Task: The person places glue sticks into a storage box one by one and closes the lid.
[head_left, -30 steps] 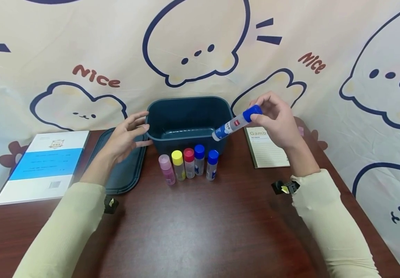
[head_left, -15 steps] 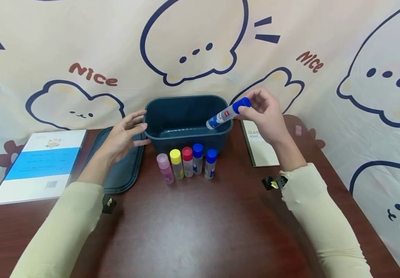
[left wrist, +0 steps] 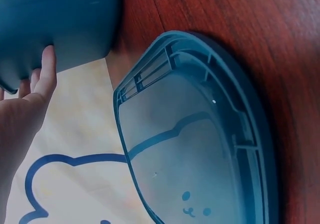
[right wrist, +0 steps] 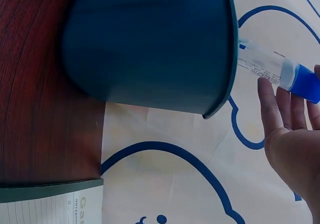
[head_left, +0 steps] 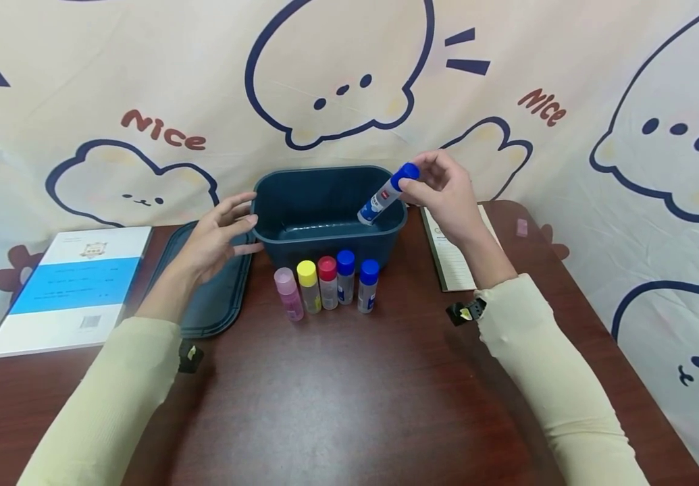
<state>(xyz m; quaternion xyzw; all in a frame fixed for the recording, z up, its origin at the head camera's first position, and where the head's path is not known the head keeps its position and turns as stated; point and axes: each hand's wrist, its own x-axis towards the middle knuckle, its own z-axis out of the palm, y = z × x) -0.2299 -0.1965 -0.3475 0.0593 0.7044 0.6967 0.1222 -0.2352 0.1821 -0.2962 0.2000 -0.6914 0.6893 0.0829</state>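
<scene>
Head view: blue-capped stick (head_left: 381,199) is pinched at its cap by the right hand (head_left: 446,192), tilted, lower end inside the bin (head_left: 319,192) at its right side. If the cap is loose, the body could be dropped. Five capped sticks (head_left: 328,283) are stood just in front; likely toppled if the bin is bumped forward.

Left wrist view: bin is only touched by the extended fingers of the left hand (left wrist: 24,111); a knock might not be resisted.

Right wrist view: stick's tip is hidden by the bin; rim could be clipped if the stick is lowered too flat.
</scene>
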